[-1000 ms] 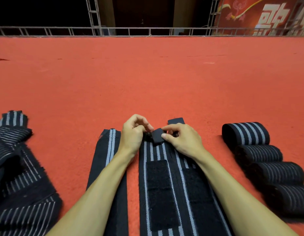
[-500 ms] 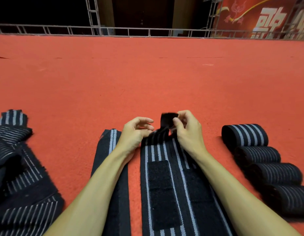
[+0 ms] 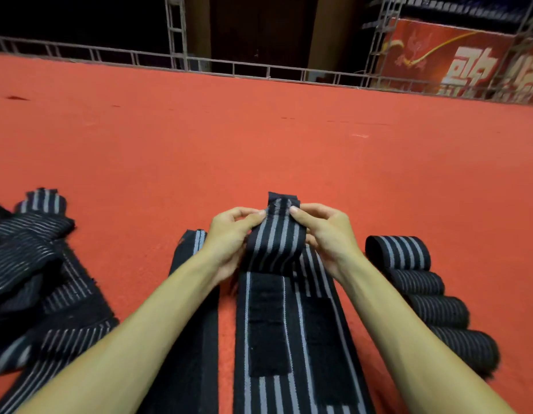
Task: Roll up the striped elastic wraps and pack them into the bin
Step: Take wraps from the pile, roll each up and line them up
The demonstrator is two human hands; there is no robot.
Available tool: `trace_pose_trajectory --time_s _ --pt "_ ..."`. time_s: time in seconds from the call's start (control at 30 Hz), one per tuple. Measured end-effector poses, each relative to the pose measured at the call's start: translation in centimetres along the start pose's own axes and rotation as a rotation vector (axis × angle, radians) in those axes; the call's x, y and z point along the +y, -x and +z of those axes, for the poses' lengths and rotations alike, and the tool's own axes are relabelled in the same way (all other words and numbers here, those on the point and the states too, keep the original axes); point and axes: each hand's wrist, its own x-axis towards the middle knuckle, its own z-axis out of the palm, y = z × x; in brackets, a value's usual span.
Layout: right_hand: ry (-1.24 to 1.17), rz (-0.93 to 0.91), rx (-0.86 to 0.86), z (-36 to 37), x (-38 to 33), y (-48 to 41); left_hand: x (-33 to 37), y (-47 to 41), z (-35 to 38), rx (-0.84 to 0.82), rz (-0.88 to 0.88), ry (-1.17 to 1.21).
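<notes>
Both hands are on the middle striped wrap (image 3: 277,246), at the near side of the red carpet (image 3: 259,144). The left hand (image 3: 229,237) and right hand (image 3: 328,237) each pinch one side of its far end between thumb and fingertips, with that end lifted and folded back toward the person, above the black hook-and-loop patch (image 3: 266,324).

That first turn looks loose — if it goes on crooked, the coil would likely telescope sideways, and the patch could snag the fabric too soon. Another flat wrap (image 3: 193,294) lies just beside, under the left forearm, and might get dragged along.

Four finished rolls (image 3: 408,258) line the right side, and a tangled pile (image 3: 35,264) sits on the left. No bin is in sight.

The banner (image 3: 456,55) beyond the carpet's far edge carries big white characters, I think Chinese — blurred and cut off, so unreadable. The wraps show no label.
</notes>
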Motion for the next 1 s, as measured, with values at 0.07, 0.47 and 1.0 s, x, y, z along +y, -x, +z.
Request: trace_pose_trajectory --time_s 0.07,0.47,1.0 --pt "-0.083 0.004 -0.036 -0.5 -1.8 0.5 1.8 1.1 0.7 -0.133 -0.123 0.136" --pt "0.524 -0.007 0.28 -6.2 5.7 -1.7 -5.4 -0.8 3.4 0.027 0.089 -0.704" --pt "0.659 -0.15 0.198 -5.8 6.9 -4.3 -7.6 -2.5 3.5 0.158 0.218 -1.004"
